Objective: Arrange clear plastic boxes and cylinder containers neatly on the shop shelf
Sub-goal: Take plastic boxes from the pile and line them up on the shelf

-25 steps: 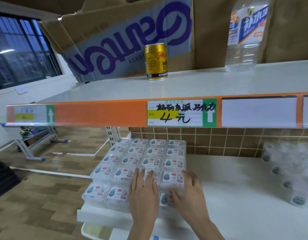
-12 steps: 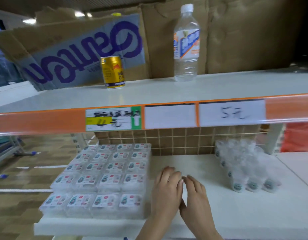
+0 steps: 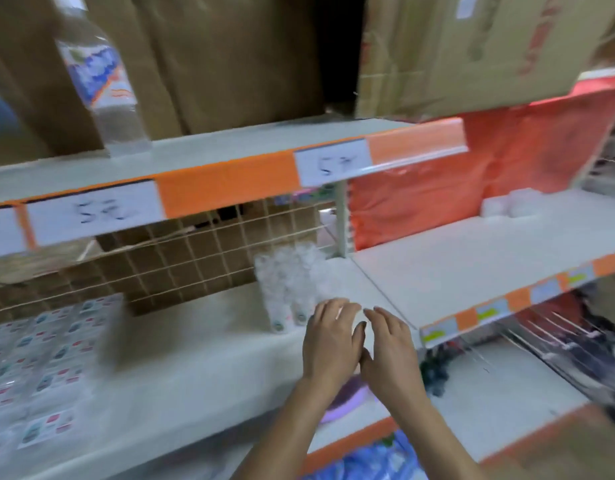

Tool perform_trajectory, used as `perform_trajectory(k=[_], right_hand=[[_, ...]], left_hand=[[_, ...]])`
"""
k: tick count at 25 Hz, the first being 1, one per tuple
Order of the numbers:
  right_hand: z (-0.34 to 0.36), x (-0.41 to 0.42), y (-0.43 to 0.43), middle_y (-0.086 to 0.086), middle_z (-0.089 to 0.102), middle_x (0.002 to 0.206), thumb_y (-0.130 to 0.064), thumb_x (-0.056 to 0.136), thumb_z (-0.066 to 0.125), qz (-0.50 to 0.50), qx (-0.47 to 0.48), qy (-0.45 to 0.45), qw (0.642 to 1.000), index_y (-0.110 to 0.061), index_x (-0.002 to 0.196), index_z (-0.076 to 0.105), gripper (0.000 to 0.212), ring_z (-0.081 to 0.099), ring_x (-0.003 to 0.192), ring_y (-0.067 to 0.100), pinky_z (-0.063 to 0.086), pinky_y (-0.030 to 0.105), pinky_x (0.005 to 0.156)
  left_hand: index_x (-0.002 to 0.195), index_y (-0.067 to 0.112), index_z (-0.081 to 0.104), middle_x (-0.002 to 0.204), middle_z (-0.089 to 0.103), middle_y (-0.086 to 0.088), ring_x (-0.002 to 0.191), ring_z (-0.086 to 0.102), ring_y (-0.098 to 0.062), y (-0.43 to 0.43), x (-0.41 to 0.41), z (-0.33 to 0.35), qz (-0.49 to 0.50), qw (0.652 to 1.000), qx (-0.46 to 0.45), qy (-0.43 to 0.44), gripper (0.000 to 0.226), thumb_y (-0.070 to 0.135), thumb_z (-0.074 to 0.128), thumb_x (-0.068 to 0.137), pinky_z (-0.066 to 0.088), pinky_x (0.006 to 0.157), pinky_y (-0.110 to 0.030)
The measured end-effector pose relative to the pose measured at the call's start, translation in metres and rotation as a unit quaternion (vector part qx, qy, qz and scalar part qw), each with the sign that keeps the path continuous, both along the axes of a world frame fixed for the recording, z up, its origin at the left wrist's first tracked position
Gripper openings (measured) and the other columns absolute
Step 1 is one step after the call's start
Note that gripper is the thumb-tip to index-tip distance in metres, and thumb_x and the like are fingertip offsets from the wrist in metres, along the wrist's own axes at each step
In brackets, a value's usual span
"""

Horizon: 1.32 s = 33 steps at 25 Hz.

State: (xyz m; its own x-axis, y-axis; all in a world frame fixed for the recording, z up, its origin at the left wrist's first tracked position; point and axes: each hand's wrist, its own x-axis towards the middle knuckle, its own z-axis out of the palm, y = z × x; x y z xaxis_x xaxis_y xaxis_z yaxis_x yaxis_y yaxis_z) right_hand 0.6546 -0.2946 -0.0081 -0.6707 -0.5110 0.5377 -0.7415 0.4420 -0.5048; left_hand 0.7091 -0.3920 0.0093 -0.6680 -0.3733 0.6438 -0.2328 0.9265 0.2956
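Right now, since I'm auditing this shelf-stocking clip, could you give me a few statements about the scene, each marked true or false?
1. The left hand and right hand hold nothing. True.
2. A water bottle stands on the upper shelf. True.
3. The cylinder containers stand on the upper shelf. False: they stand on the lower shelf, just beyond the hands.
4. The clear plastic boxes lie right of the cylinder containers. False: they lie to their left.
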Motion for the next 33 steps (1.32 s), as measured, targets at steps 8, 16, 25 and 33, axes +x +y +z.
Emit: perform_trajectory(k=[8,16,25,33], right_hand=[[0.001,-0.096,0.137,0.024,0.062,0.107,0.01,0.059,0.07,-0.13,-0.009,-0.003,0.991,0.005,0.107,0.06,0.05,0.059,0.096,0.042,0.048,0.044,0.085],[-0.018,-0.181,0.212,0.018,0.054,0.124,0.001,0.071,0.064,-0.224,0.029,-0.051,0.973,-0.002,0.12,0.054,0.051,0.048,0.115,0.036,0.038,0.041,0.097],[-0.006,-0.35,0.217,0.017,0.059,0.114,-0.001,0.075,0.064,-0.233,0.032,-0.058,0.97,-0.002,0.114,0.057,0.04,0.052,0.105,0.039,0.041,0.039,0.089],[-0.015,-0.453,0.196,0.015,0.042,0.139,-0.002,0.078,0.059,-0.21,0.051,-0.138,0.967,-0.004,0.132,0.044,0.056,0.036,0.128,0.034,0.027,0.035,0.105]], left_hand=[[0.101,0.018,0.068,0.104,0.066,-0.002,0.098,0.06,-0.024,0.125,-0.127,-0.007,-0.143,0.989,0.032,-0.038,0.036,0.032,0.045,0.078,0.051,0.083,-0.031],[0.1,0.014,0.066,0.099,0.066,-0.006,0.092,0.061,-0.029,0.193,-0.238,-0.022,-0.242,0.968,0.034,-0.052,0.032,0.027,0.05,0.076,0.053,0.081,-0.036],[0.115,0.011,0.063,0.114,0.062,-0.01,0.105,0.056,-0.032,0.199,-0.419,-0.019,-0.251,0.964,0.067,-0.054,0.037,0.023,0.062,0.08,0.049,0.088,-0.041],[0.134,0.011,0.048,0.139,0.043,-0.014,0.126,0.041,-0.033,0.176,-0.51,-0.029,-0.219,0.965,0.076,-0.12,0.053,0.024,0.063,0.085,0.037,0.101,-0.043]])
